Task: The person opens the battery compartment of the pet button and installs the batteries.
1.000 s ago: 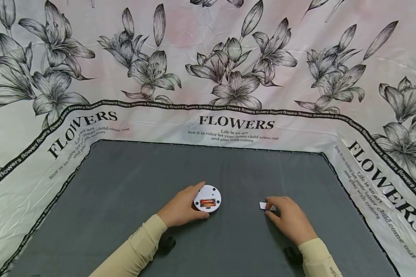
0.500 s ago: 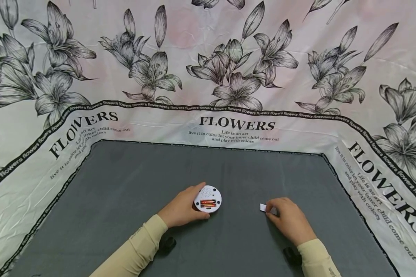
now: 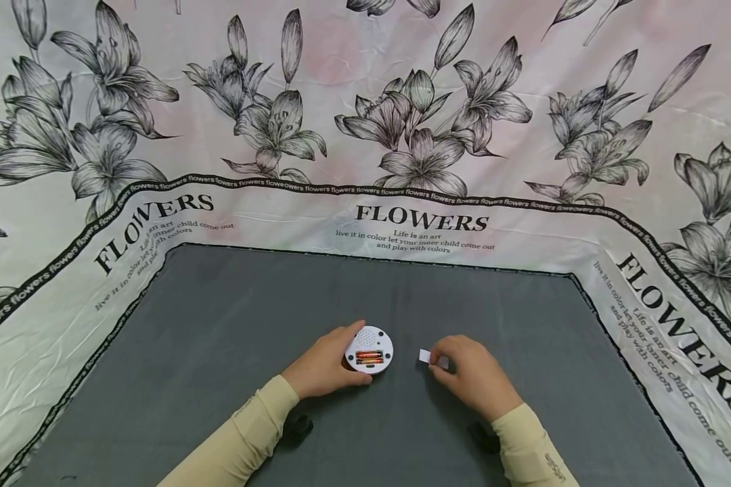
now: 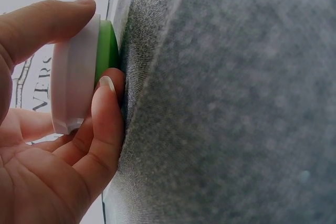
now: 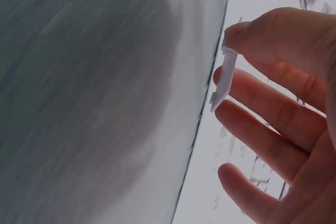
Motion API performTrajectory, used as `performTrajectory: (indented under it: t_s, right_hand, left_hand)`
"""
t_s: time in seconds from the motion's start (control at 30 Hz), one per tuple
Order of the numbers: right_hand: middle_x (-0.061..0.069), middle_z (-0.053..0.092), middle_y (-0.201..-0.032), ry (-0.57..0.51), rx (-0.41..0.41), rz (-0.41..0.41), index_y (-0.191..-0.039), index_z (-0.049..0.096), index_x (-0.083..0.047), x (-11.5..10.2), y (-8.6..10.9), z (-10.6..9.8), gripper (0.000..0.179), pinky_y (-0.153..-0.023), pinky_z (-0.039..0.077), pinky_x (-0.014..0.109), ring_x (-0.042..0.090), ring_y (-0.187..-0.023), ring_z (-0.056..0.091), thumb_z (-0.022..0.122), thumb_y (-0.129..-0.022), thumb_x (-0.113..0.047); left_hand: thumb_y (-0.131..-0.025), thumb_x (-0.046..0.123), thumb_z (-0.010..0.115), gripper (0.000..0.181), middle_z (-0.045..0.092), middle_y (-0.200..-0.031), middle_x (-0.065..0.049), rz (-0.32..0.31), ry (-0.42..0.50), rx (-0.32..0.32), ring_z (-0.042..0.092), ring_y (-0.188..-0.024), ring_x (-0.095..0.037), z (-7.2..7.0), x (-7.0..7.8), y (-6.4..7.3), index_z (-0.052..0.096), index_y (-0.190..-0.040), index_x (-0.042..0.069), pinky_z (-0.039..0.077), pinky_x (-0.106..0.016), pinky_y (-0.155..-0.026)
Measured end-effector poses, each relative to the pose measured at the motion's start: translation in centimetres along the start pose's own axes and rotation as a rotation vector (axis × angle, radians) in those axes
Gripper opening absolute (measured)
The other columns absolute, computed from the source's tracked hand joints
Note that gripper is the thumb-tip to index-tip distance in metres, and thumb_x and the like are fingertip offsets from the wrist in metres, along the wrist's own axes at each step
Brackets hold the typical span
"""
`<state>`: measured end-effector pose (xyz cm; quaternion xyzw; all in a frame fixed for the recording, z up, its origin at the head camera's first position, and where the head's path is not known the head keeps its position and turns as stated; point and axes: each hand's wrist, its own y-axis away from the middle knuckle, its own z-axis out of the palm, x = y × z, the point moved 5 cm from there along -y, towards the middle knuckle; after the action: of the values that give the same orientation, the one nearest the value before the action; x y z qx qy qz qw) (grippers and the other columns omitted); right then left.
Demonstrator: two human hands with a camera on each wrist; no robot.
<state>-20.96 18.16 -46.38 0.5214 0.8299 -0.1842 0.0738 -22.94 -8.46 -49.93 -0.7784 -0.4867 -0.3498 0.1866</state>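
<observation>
My left hand (image 3: 325, 362) grips a round white device (image 3: 380, 339) by its rim, thumb on the near side and fingers round the far side. Two orange-red batteries (image 3: 369, 357) sit in its uncovered compartment, facing up; small speaker holes and dark round feet show around them. In the left wrist view the device (image 4: 76, 77) has a green underside (image 4: 106, 51) close to the cloth. To the right, apart from the device, my right hand (image 3: 472, 372) pinches a small white battery cover (image 3: 424, 356). The right wrist view shows this cover (image 5: 226, 74) edge-on, with little tabs, between thumb and fingers.
A dark grey cloth panel (image 3: 268, 291) lies under both hands. Around it runs a white border (image 3: 280, 223) with "FLOWERS" lettering and printed lilies. Dark objects (image 3: 296, 431) show beneath each wrist.
My right hand has moved left with the battery cover, closer to the device. My left hand keeps its grip on the device; the whole head view has shifted slightly.
</observation>
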Motion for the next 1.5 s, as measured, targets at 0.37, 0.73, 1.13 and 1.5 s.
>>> performTrajectory:
  t_s: [0.37, 0.73, 1.13, 1.5]
  right_hand:
    - [-0.010, 0.074, -0.100, -0.040, 0.027, -0.245, -0.093, 0.072, -0.025, -6.8, -2.9, 1.1, 0.019, -0.083, 0.057, 0.037, 0.009, -0.094, 0.065, 0.088, -0.090, -0.014]
    - [-0.011, 0.071, -0.090, -0.010, 0.080, -0.366, -0.091, 0.072, -0.022, -9.0, -3.5, 2.4, 0.024, -0.087, 0.057, 0.039, 0.010, -0.091, 0.065, 0.093, -0.085, -0.014]
    - [-0.012, 0.073, -0.089, 0.038, 0.144, -0.369, -0.091, 0.073, -0.023, -9.3, -3.2, 2.7, 0.025, -0.079, 0.056, 0.036, 0.009, -0.086, 0.065, 0.095, -0.084, -0.015]
    - [-0.010, 0.076, -0.096, 0.061, 0.165, -0.365, -0.095, 0.076, -0.022, -9.5, -3.4, 3.0, 0.023, -0.081, 0.058, 0.037, 0.011, -0.091, 0.068, 0.095, -0.084, -0.017]
  left_hand:
    - [-0.091, 0.037, 0.088, 0.099, 0.058, -0.153, -0.014, 0.034, 0.012, 0.000, 0.061, -0.121, -0.022, 0.0, 0.6, -0.2, 0.034, -0.170, 0.011, 0.052, -0.045, -0.101]
    - [-0.093, 0.037, 0.087, 0.098, 0.057, -0.155, -0.017, 0.084, 0.028, -0.015, 0.062, -0.127, -0.025, 0.0, 0.6, -0.3, 0.033, -0.170, 0.007, 0.053, -0.046, -0.103]
    - [-0.092, 0.036, 0.088, 0.098, 0.059, -0.153, -0.017, 0.081, 0.015, -0.004, 0.062, -0.125, -0.025, -0.4, 0.5, 0.0, 0.034, -0.170, 0.008, 0.053, -0.046, -0.102]
    - [-0.093, 0.036, 0.086, 0.097, 0.058, -0.154, -0.016, 0.077, 0.020, -0.004, 0.062, -0.128, -0.026, -0.4, 0.1, 0.1, 0.033, -0.170, 0.008, 0.053, -0.046, -0.102]
